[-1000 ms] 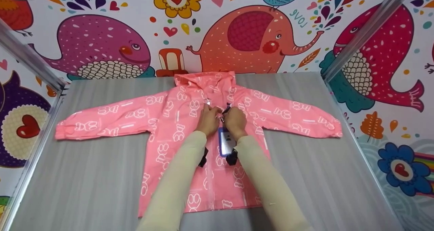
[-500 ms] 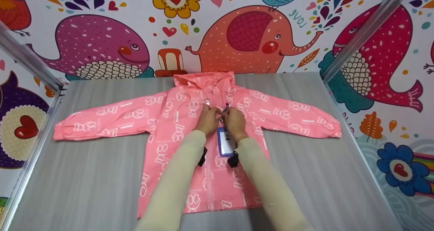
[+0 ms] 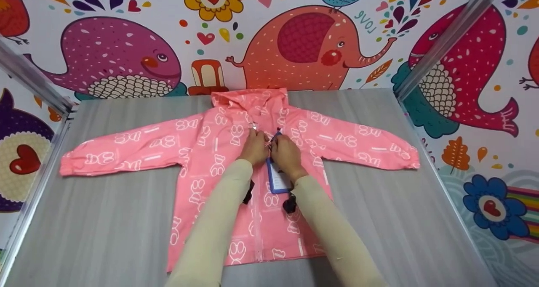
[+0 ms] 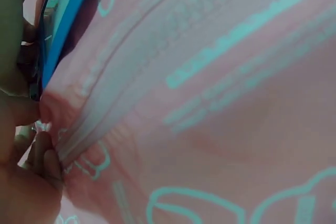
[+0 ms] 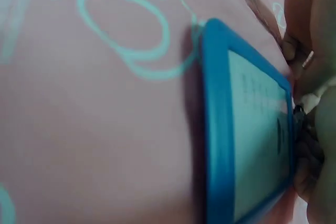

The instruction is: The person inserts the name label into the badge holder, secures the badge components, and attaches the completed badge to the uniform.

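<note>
A pink jacket with white rabbit outlines lies face up, sleeves spread, its zipper running down the front. Close to the top of the zipper, my left hand pinches the jacket's front; the left wrist view shows its fingers gripping cloth beside the zipper tape. Just to the right, my right hand grips the clip end of a blue-framed badge holder. The badge hangs below those fingers against the jacket, with a white card inside. Fingers hide most of the clip, and whether it touches the cloth cannot be seen.
The jacket rests on a grey wood-grain table. Behind it stands a wall printed with cartoon animals. Metal posts rise at the back corners. A small shiny piece sits just above the left fingertips.
My right hand has turned slightly, its wrist shifting a little right and toward me. The glare on the badge card has faded. My left hand keeps its place, while the whole view drifts slightly.
</note>
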Available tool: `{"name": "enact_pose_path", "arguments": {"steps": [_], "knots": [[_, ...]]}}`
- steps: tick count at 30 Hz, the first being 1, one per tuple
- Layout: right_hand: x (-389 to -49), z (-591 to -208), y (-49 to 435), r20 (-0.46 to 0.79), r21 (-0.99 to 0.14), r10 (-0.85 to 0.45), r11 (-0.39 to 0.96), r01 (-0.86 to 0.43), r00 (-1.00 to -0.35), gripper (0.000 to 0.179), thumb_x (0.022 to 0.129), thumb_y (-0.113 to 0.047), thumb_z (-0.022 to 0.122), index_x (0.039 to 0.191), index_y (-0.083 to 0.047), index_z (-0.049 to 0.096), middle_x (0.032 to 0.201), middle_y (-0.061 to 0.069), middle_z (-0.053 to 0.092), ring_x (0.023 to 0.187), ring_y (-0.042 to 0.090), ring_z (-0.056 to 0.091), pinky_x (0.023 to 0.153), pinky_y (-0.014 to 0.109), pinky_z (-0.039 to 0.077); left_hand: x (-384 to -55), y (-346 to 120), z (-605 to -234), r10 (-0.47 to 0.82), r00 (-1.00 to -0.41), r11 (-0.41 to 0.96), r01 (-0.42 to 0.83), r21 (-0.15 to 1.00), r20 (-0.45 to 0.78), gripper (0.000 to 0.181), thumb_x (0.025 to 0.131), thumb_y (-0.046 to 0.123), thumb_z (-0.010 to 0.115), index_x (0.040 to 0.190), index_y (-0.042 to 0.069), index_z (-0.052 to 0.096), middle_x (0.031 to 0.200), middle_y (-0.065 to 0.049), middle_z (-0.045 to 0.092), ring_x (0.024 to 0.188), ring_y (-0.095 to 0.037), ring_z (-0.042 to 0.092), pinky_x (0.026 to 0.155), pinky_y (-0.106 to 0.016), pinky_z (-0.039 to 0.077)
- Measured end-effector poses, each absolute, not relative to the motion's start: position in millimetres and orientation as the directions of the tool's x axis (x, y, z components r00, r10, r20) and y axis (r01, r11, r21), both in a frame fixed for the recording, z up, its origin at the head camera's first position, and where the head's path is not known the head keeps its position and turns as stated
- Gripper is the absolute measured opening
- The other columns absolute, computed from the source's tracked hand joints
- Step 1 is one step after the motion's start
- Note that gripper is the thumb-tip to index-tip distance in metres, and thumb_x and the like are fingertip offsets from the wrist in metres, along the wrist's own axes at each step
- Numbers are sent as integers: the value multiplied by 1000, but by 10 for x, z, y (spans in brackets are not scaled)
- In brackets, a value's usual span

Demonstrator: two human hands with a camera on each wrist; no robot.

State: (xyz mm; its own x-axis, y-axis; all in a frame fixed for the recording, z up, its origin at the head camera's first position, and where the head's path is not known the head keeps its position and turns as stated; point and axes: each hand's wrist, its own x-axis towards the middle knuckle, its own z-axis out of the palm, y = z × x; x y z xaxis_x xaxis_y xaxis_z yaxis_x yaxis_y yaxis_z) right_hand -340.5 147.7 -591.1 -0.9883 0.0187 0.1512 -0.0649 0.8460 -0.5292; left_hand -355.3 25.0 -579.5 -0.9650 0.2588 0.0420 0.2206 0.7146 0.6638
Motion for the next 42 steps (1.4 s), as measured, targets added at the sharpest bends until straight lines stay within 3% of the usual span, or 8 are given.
{"name": "enact_pose_path", "arguments": {"steps": [5,8,16,20,23,35,42], "knots": [[-3385,-5871,1537,47,-676,-26,735,-51,-999,12,90,-14,62,91,-3,65,88,12,65,81,27,61,77,41,53,-3567,224,-5774,246,-969,715,165,679,-24,30,81,-2,59,110,-7,59,125,-29,45,110,-45,56,101,-49,47],[-3372,-5871,1560,18,-707,-39,706,-40,-999,11,88,-14,65,92,-4,65,87,9,65,79,22,59,76,36,51,-3571,208,-5783,252,-967,692,158,704,-30,32,79,-6,58,111,-8,59,125,-29,45,112,-44,54,103,-48,46],[-3365,-5940,1560,83,-703,-26,707,-77,-996,7,89,-11,68,92,-5,68,85,9,69,78,22,62,73,35,51,-3537,197,-5810,271,-962,658,217,721,42,31,80,-9,57,111,-7,57,120,-28,47,108,-44,55,100,-49,47],[-3350,-5966,1559,93,-698,-16,712,-77,-996,9,89,-12,70,95,-5,69,86,8,68,78,21,60,73,34,49,-3537,187,-5829,275,-954,646,273,713,117,31,81,-7,63,112,-5,61,117,-27,47,106,-43,55,98,-49,47],[-3343,-5974,1557,120,-690,-18,718,-97,-993,11,89,-15,71,96,-6,70,86,8,68,78,21,61,72,34,49,-3555,167,-5828,270,-948,636,307,708,168,24,80,-4,68,104,-5,67,113,-25,48,103,-40,54,97,-48,47],[-3314,-5991,1529,213,-668,-7,728,-151,-977,10,90,-14,70,95,-6,69,86,9,68,78,24,62,72,39,51,-3603,154,-5801,261,-956,656,278,702,135,18,81,-5,70,98,0,75,110,-17,51,98,-33,58,90,-43,51],[-3320,-6020,1527,263,-621,-35,759,-197,-964,10,90,-13,69,95,-4,68,88,11,69,81,27,65,76,42,52,-3576,156,-5798,218,-959,659,283,697,183,19,80,-6,70,95,2,78,106,-17,57,96,-32,61,88,-44,52]]}}
